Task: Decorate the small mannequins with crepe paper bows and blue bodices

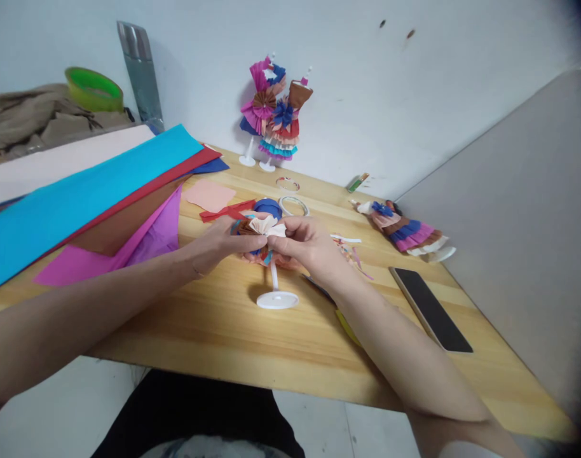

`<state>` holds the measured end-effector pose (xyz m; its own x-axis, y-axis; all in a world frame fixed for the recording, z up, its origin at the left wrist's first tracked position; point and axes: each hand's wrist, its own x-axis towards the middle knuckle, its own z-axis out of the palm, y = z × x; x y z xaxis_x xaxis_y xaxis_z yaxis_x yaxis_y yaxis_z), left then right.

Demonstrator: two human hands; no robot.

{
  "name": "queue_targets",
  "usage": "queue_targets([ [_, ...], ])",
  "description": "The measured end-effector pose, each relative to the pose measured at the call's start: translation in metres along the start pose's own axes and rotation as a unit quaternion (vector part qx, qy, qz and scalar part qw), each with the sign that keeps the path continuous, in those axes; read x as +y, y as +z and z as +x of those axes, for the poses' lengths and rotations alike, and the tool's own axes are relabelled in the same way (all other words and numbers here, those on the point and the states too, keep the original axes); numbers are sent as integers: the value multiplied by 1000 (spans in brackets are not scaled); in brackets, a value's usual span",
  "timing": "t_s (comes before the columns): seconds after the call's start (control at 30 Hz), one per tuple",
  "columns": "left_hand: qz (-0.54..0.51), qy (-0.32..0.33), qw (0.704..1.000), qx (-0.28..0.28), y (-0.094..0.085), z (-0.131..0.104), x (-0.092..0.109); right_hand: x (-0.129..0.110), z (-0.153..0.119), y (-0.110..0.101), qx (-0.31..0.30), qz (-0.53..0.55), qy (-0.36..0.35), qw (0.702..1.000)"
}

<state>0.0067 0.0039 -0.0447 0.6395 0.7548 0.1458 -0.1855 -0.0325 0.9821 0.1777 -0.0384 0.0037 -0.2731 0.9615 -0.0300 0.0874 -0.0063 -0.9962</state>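
Both hands meet at a small dress form dressed in crepe paper, whose white stand (277,299) is tilted just above or on the table. At its near side sits a cream pleated paper bow (266,225), with brown pleated paper beside it. My left hand (228,236) is closed around the left of the dressed form, thumb pressed by the bow's middle. Thumb and fingers of my right hand (304,240) pinch the bow's right side. Blue and orange paper bits show under the fingers; most of the form is hidden by my hands.
Folded crepe paper sheets (90,181) cover the left. Two dressed forms (285,117) stand by the wall; another dressed form (405,229) lies at right. Tape rolls (294,206) sit behind my hands. Yellow-handled scissors (348,327) lie partly under my right forearm, near a phone (431,308).
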Motion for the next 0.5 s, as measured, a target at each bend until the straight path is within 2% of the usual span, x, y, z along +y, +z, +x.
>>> queue_targets([
  [0.3, -3, -13, 1000, -9, -1, -1, 4, 0, 0, 0, 14, -8, 8, 1000],
  [0.43, 18, -23, 1000, 1, 0, -2, 8, 1, 2, -6, 33, -21, -4, 999],
  [0.5, -10, -24, 1000, 8, 0, -1, 10, 0, 3, -11, 39, -31, -18, 999],
])
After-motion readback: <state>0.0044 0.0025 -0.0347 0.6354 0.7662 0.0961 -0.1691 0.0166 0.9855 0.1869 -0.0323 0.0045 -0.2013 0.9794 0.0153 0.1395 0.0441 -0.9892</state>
